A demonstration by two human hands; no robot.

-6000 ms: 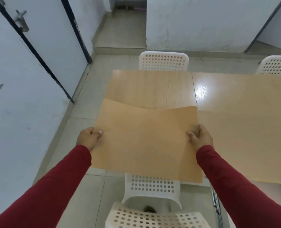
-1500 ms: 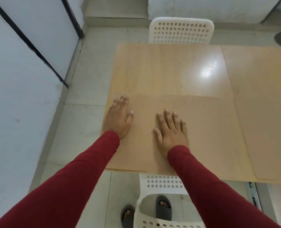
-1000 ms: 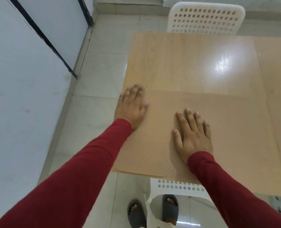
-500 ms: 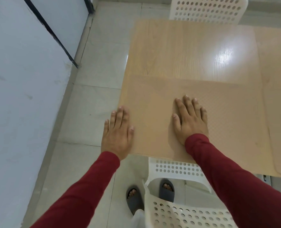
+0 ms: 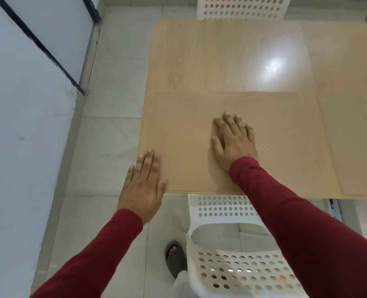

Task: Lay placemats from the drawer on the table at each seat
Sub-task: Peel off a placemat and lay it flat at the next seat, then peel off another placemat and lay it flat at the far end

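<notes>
A tan textured placemat (image 5: 184, 136) lies flat at the near left corner of the light wood table (image 5: 221, 57). My right hand (image 5: 234, 140) rests palm down on the mat's middle, fingers spread. My left hand (image 5: 142, 186) hovers flat at the table's near left corner, mostly off the mat, fingers together and holding nothing. A second placemat (image 5: 356, 136) lies on the table to the right, cut off by the frame edge.
A white perforated chair (image 5: 232, 254) stands tucked at the near seat below my arms. Another white chair (image 5: 242, 7) sits at the far side. A pale wall (image 5: 17, 104) runs along the left, with tiled floor (image 5: 109, 136) between it and the table.
Six seconds ago both hands held the placemat in the air. It now lies flat. My left hand has slid off its left edge toward me; my right hand stays pressed on it.
</notes>
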